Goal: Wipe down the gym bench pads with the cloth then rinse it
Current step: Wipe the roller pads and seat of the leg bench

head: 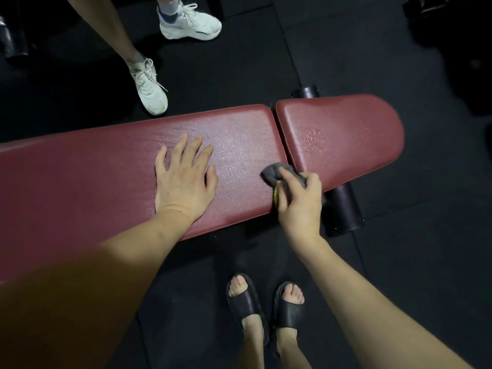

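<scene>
Black rubber floor tiles [332, 49] lie under the bench, which runs long-ways from left to right across my view. Its long maroon back pad [106, 182] stretches off the left edge, and the shorter seat pad [343, 134] continues the same line to the right, ending in a rounded nose that points right. A narrow gap separates the two pads. Small droplets speckle the seat pad near that gap.

My left hand [183, 182] lies flat on the back pad, fingers straight and spread, pointing away from me, holding nothing. My right hand [298, 201] grips a bunched grey cloth [274, 173], fingers curled over it, pressing it on the near right corner of the back pad, right at the gap. A bit of yellow shows under my thumb; I cannot tell what it is.

Just right of my right hand, a black roller [343, 209] sticks out from under the seat pad towards me. My feet in black slides [247, 302] stand on the floor near the bench. Beyond the bench, another person's legs in white sneakers [149, 86] stand on the tiles.
</scene>
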Available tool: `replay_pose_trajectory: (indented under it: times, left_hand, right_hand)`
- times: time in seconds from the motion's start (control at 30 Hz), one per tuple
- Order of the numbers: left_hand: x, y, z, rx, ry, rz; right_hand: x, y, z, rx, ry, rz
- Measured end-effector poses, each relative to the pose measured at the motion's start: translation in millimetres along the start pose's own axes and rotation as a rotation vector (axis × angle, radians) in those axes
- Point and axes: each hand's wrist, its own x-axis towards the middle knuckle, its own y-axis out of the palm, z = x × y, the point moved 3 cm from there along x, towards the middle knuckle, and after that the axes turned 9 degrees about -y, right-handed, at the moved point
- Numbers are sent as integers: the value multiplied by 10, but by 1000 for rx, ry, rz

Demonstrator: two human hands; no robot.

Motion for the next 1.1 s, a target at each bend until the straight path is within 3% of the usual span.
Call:
replay_pose_trajectory:
  times: [0.13, 0.27, 0.47, 0.73, 0.93, 1.1]
  left_hand:
    - [0, 0, 6, -6, 6, 5]
    - [-12, -17, 7, -26, 0, 8]
    - [-51, -68, -20, -14, 144, 14]
    - [-58, -164, -149, -29, 44, 119]
    - [56, -172, -794, -147, 6, 162]
    - [276, 46, -1480, -178, -72, 162]
  right_hand:
    - [-30, 117, 192, 3, 246, -132]
    - [-138, 237, 601, 37, 130, -24]
    - [4, 115, 362, 31, 34, 80]
    - [202, -85, 273, 111, 180, 63]
    - [992, -603, -301, 35, 66, 118]
    - [1743, -536, -634, -8, -176, 230]
